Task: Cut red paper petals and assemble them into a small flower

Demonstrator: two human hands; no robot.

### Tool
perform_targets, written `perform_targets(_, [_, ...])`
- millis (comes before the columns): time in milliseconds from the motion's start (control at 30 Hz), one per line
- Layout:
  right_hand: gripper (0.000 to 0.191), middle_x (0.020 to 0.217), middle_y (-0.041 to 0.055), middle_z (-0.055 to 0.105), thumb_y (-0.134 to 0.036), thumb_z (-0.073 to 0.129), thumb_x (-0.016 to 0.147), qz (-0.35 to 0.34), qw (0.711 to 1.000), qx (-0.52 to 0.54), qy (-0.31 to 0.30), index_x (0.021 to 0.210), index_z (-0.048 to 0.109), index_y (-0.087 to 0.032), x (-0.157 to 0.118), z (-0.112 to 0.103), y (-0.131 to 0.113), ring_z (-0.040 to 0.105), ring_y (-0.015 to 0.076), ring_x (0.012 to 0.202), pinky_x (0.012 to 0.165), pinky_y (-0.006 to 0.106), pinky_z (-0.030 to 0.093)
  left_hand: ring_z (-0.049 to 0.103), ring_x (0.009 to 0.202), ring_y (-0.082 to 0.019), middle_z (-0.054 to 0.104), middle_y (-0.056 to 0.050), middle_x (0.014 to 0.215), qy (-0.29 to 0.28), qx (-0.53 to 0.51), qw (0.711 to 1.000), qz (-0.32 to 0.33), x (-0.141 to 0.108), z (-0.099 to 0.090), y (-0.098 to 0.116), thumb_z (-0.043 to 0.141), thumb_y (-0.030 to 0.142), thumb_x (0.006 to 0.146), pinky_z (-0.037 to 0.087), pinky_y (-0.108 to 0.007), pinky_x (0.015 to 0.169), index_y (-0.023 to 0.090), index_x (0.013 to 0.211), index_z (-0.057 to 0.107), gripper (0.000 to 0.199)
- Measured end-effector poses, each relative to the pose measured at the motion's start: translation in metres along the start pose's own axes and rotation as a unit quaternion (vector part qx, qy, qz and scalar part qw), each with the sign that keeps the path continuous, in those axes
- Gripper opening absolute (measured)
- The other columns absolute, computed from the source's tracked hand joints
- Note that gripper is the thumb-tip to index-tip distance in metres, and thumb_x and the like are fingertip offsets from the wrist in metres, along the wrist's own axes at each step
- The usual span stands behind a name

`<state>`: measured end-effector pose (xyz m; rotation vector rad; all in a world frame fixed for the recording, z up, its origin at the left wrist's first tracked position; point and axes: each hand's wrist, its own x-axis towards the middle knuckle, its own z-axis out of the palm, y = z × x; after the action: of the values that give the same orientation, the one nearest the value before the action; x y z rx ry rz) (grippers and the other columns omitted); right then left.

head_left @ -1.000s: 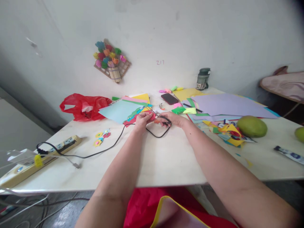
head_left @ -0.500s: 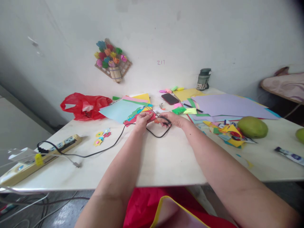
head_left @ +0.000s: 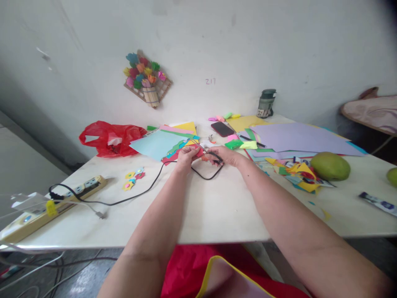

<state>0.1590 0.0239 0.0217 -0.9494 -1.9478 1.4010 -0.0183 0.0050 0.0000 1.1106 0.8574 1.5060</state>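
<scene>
Above the middle of the table, my left hand (head_left: 187, 156) pinches a small piece of red paper (head_left: 197, 152). Close to its right, my right hand (head_left: 226, 156) is closed around the dark handles of scissors (head_left: 203, 149), whose thin metal blades point left toward the red paper. A black cord (head_left: 207, 179) loops below both hands and runs left to a power strip (head_left: 83, 188). Cut colored paper with wavy edges (head_left: 173, 154) lies just behind my left hand. Small paper flowers (head_left: 129, 175) rest on the table to the left.
A red plastic bag (head_left: 113, 138) sits at the back left. Behind my hands lie a phone (head_left: 222, 128) and clay packets (head_left: 234, 144). Purple sheets (head_left: 297, 136), paper scraps (head_left: 305, 176), a green mango (head_left: 330, 166) and a tube (head_left: 378, 203) are on the right. A bottle (head_left: 266, 103) stands by the wall.
Very little differs. Both hands keep their place, and the scissors and red paper between them shift only slightly.
</scene>
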Motion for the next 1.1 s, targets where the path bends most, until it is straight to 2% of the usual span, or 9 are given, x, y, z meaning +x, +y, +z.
perform_targets(233, [0.022, 0.053, -0.0012, 0.059, -0.036, 0.064, 0.078, 0.006, 1.0, 0.005, -0.002, 0.072, 0.056, -0.017, 0.002, 0.0, 0.002, 0.048, 0.0083, 0.039, 0.033, 0.019, 0.028, 0.057, 0.059, -0.011, 0.058, 0.001, 0.06, 0.008, -0.008, 1.0, -0.003, 0.0, 0.001, 0.0, 0.084, 0.033, 0.049, 0.052, -0.03, 0.07, 0.015, 0.056, 0.055, 0.035])
perform_targets(467, [0.018, 0.053, -0.0022, 0.058, -0.033, 0.064, 0.078, 0.005, 1.0, -0.009, 0.002, 0.075, 0.056, -0.017, 0.004, 0.0, 0.004, 0.048, 0.0083, 0.039, 0.033, 0.018, 0.029, 0.056, 0.06, -0.01, 0.057, 0.001, 0.06, 0.001, 0.004, 1.0, 0.002, 0.0, -0.001, 0.0, 0.083, 0.033, 0.054, 0.052, -0.03, 0.071, 0.015, 0.057, 0.054, 0.034])
perform_targets(700, [0.02, 0.053, -0.0014, 0.059, -0.032, 0.059, 0.083, 0.005, 1.0, -0.006, -0.008, 0.071, 0.054, -0.017, 0.002, 0.001, 0.0, 0.049, 0.0081, 0.039, 0.033, 0.018, 0.03, 0.057, 0.06, -0.01, 0.059, 0.001, 0.06, 0.01, -0.009, 1.0, -0.005, 0.001, 0.001, 0.0, 0.085, 0.032, 0.05, 0.051, -0.027, 0.068, 0.014, 0.057, 0.056, 0.035])
perform_targets(867, [0.014, 0.054, -0.0017, 0.059, -0.026, 0.058, 0.083, 0.013, 1.0, -0.02, -0.004, 0.073, 0.054, -0.016, 0.001, 0.001, -0.003, 0.05, 0.0078, 0.04, 0.033, 0.017, 0.03, 0.058, 0.06, -0.011, 0.059, 0.001, 0.06, 0.007, -0.014, 1.0, -0.008, 0.0, 0.001, 0.0, 0.086, 0.032, 0.049, 0.053, -0.028, 0.069, 0.014, 0.057, 0.057, 0.035])
perform_targets(1100, [0.021, 0.053, -0.0021, 0.057, -0.032, 0.06, 0.084, 0.008, 1.0, -0.024, -0.001, 0.072, 0.054, -0.016, -0.003, 0.002, -0.007, 0.049, 0.0072, 0.039, 0.033, 0.017, 0.03, 0.058, 0.059, -0.01, 0.059, 0.001, 0.06, 0.014, -0.019, 1.0, -0.009, 0.001, 0.0, -0.001, 0.086, 0.032, 0.05, 0.053, -0.028, 0.069, 0.014, 0.057, 0.058, 0.034])
